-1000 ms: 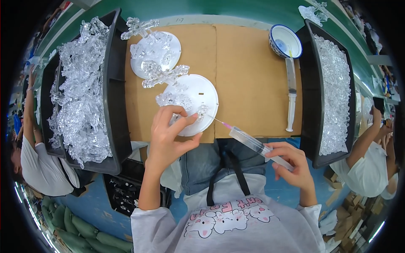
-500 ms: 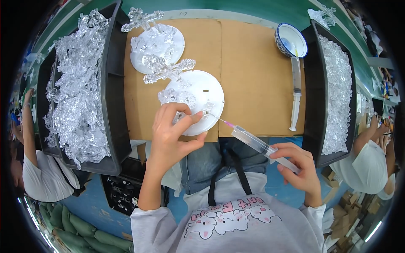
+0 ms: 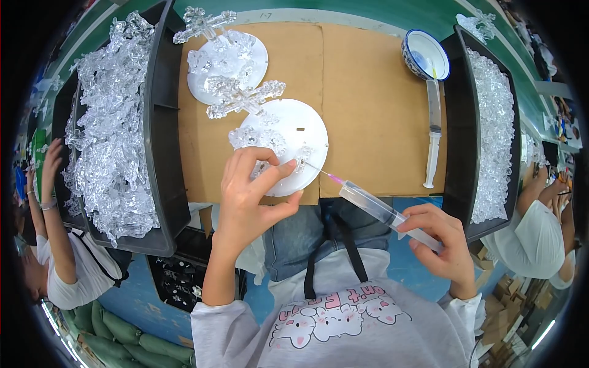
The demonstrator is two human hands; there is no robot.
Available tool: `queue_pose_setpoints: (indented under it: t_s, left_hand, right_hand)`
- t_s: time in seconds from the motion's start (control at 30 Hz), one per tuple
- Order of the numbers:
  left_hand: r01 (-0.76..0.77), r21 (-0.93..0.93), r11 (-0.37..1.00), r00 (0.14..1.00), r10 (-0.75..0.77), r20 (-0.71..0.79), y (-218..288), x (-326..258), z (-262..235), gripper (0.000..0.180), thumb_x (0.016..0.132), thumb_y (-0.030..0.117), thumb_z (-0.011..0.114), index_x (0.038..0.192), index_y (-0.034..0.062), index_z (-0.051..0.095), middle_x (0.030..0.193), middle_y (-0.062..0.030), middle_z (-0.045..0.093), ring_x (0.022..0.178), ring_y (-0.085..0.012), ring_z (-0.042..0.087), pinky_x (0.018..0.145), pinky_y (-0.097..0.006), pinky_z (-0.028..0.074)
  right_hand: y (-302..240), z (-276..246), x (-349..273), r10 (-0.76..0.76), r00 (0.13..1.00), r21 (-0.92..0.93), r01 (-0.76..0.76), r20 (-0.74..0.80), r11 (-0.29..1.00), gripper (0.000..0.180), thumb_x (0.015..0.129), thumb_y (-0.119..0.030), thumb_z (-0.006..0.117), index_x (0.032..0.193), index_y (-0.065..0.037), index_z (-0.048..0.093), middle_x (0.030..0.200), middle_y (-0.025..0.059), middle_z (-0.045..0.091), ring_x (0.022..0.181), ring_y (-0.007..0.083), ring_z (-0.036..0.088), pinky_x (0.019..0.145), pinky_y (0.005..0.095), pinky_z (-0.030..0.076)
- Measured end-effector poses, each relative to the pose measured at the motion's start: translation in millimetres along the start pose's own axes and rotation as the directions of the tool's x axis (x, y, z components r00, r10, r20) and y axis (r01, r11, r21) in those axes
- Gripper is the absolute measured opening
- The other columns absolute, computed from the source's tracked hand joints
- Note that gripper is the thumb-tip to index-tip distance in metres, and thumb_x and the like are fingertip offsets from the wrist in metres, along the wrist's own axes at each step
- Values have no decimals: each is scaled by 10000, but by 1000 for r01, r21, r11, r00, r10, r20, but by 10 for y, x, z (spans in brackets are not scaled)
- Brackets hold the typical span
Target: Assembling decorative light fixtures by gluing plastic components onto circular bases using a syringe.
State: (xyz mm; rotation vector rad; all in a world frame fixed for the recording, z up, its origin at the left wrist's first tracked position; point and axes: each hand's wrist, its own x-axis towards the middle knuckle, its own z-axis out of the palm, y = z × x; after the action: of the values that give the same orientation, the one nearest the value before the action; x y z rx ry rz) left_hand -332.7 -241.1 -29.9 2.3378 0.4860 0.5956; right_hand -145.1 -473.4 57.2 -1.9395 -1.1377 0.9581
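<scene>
My left hand is curled over the near side of a white round disc, a fingertip against a small clear flower-like plastic piece. Wrapped in the fingers of my right hand is a syringe with a pink-based needle, whose thin tip reaches the clear piece. A clear plastic cross stands on the disc's far left, above clear lumpy decoration. Behind it lies a second white disc bearing similar clear parts and another cross.
Brown cardboard covers the work surface. Black bins of clear plastic parts stand left and right. A blue-rimmed bowl holds the yellow tip of a second syringe. People sit at both sides, including one at left.
My right hand and the syringe have shifted slightly right and toward me. My left hand stays nearly still. At far left, the other person's arms have risen beside the bin.
</scene>
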Motion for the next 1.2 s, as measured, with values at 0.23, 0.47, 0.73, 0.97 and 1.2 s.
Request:
queue_pose_setpoints:
  t_s: [0.23,0.47,0.73,0.97,1.2]
  left_hand:
    - [-19,29,999,1000,18,11,12,5,-14,417,526,58,768,937,56,695,907,-71,544,845,-229,549,657,-330,465]
    - [-22,31,999,1000,22,8,7,8,-5,419,526,57,768,938,55,696,907,-72,544,853,-226,551,664,-325,467]
    - [-50,-2,999,995,50,-81,-69,-131,66,471,514,50,783,976,86,698,945,-70,543,880,-231,549,720,-338,469]
    - [-142,-34,989,971,132,-198,-126,-222,178,503,505,65,807,995,95,697,968,-69,547,896,-255,543,757,-354,460]
    - [-182,-91,979,941,147,-304,-148,-243,252,486,492,79,834,959,106,703,988,-65,550,936,-281,531,821,-416,475]
  right_hand:
    - [-20,-11,11,26,1000,4,-26,16,1000,320,638,66,579,925,-54,653,955,118,643,836,245,646,689,294,509]
    - [71,43,-7,-8,999,44,10,-31,999,271,641,24,561,890,-41,649,977,130,626,639,144,551,553,243,410]
    - [84,8,-82,-22,1000,39,23,-8,999,268,611,27,584,857,-51,655,984,130,632,661,148,571,582,244,432]
    - [181,8,-249,-87,995,59,89,-44,994,268,603,27,585,856,-41,644,994,185,620,694,179,609,597,242,472]
    - [156,4,-303,-106,992,56,109,-63,992,262,603,22,586,853,-39,631,993,206,616,719,197,621,604,240,483]
